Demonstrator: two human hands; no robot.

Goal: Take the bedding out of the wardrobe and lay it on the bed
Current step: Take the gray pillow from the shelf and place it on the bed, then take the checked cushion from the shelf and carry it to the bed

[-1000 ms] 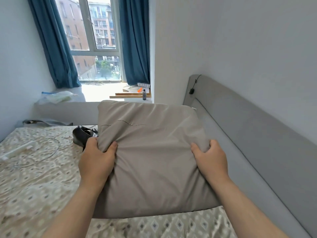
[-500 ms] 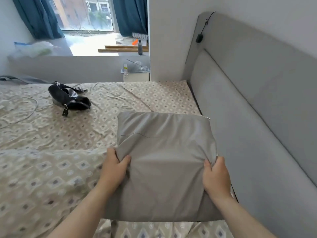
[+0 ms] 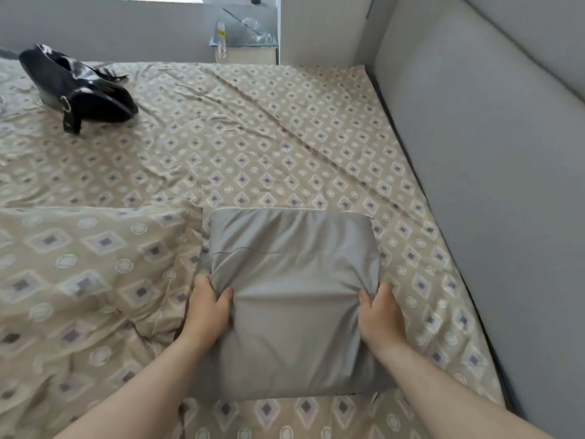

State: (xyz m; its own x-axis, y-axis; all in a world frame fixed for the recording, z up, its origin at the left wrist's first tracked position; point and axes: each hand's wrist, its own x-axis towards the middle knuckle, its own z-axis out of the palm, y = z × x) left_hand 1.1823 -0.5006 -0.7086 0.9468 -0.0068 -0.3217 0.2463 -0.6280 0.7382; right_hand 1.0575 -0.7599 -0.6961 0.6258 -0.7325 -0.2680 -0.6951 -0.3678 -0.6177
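A plain grey pillow [image 3: 294, 280] lies low over the bed [image 3: 253, 147], near the headboard side. My left hand [image 3: 207, 307] grips its left edge, thumb on top and fingers under the fabric. My right hand [image 3: 380, 312] grips its right edge the same way. The bed's sheet is beige with a diamond pattern. A folded quilt in the same pattern [image 3: 85, 280] lies bunched just left of the pillow, touching it. The wardrobe is not in view.
A grey padded headboard [image 3: 493, 153] runs along the right. A black handbag [image 3: 76, 87] lies on the bed at the far left. A small bedside stand with clear plastic items [image 3: 243, 42] stands beyond the bed, against a low grey wall.
The pillow has come down from chest height to the bed surface, held in both hands throughout. My view has tilted down, so the window and curtains have left the frame.
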